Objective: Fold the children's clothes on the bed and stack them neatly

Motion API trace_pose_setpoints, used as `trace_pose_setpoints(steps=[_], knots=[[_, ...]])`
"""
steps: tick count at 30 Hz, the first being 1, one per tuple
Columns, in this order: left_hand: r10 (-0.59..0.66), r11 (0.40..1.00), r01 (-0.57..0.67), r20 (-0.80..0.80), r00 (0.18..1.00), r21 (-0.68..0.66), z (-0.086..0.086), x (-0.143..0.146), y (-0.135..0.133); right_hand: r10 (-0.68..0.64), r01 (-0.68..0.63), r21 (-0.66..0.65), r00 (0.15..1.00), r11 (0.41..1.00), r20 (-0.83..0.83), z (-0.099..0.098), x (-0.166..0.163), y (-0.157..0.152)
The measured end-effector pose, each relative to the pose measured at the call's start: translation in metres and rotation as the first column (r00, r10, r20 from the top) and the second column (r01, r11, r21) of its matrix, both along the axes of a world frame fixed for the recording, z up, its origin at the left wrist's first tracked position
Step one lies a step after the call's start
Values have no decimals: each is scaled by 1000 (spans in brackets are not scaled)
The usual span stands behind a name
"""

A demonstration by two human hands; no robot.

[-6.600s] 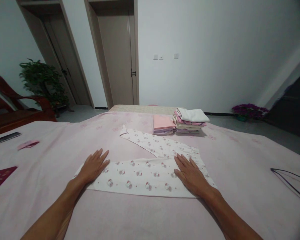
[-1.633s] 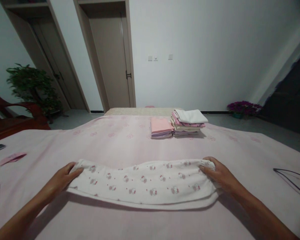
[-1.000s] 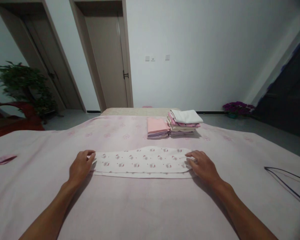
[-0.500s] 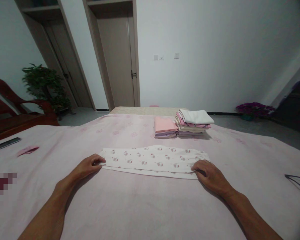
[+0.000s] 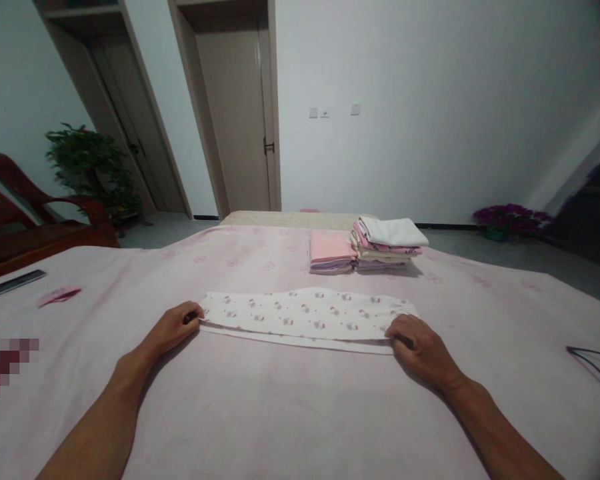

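White printed pants [image 5: 305, 313] lie folded lengthwise across the pink bedspread, with a gathered waistband at the right end and small cartoon figures all over. My left hand [image 5: 181, 323] pinches the near corner at the left, narrow end. At the waistband end, my right hand [image 5: 420, 340] grips the near edge between thumb and fingers. The upper layer's near edge is raised slightly, and a plain strip of the lower layer shows beneath it.
Beyond the pants stand a peach folded stack [image 5: 331, 250] and a taller pile of folded clothes [image 5: 393, 233] on the bedspread [image 5: 290, 413]. A pink cloth piece [image 5: 60, 295] and a dark flat object [image 5: 13, 285] lie left; a thin black cord [image 5: 593, 357] lies right.
The upper layer's near edge has lifted a little, widening the gap above the lower layer at the left. My left hand has shifted slightly left and away from me; both hands keep their grip.
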State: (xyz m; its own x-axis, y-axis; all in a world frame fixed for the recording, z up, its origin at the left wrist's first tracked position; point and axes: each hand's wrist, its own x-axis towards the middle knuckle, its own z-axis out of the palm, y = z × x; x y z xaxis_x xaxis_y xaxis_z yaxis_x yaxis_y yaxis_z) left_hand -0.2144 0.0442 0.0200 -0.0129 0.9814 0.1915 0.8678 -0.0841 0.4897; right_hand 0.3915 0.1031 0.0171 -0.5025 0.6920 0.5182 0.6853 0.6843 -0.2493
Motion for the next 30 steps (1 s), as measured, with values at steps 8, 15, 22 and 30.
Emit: trace_pose_setpoints(steps=[8, 15, 22, 30], knots=[[17, 999, -18, -16, 1000, -50, 4, 0, -2, 37, -38, -32, 999, 999, -40, 1, -2, -3], [50, 999, -51, -55, 997, -15, -2, -4, -1, 35, -38, -55, 998, 998, -51, 4, -4, -5], [75, 997, -79, -172, 982, -19, -2, -3, -1, 40, -38, -66, 998, 997, 38, 3, -5, -5], [252, 961, -272, -249, 935, -50, 3, -11, -6, 25, -17, -86, 995, 996, 99, 7, -3, -5]])
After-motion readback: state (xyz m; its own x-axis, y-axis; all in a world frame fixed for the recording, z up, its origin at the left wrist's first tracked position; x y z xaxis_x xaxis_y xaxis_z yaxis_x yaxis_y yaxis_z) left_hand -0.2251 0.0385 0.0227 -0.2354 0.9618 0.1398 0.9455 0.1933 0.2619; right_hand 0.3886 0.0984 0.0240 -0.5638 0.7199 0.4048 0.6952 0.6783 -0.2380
